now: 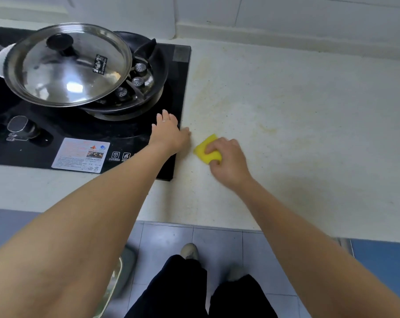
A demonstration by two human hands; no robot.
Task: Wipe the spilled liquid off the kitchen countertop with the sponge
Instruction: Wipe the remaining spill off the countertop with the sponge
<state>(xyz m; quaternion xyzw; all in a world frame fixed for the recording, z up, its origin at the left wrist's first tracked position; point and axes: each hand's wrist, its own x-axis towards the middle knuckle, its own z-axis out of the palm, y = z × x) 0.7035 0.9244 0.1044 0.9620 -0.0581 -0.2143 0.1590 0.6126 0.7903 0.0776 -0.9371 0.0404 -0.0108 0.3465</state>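
Observation:
A yellow sponge [205, 148] lies flat on the pale speckled countertop [297, 125], just right of the black stove's corner. My right hand [228, 160] grips the sponge from the right, fingers curled over its top. Faint yellowish smears of spilled liquid [266, 128] streak the countertop beyond the sponge, with more up near the stove's far right edge [201, 70]. My left hand [169, 134] rests flat, fingers straight, on the near right corner of the stove glass, thumb reaching onto the countertop.
A black glass gas stove [56, 134] fills the left, with a dark pan [157, 70] on the burner and a steel lid [68, 65] tilted over it. Control knobs [20, 125] sit at front left. White tiled wall [286, 14] runs behind. Floor and my legs lie below the counter edge.

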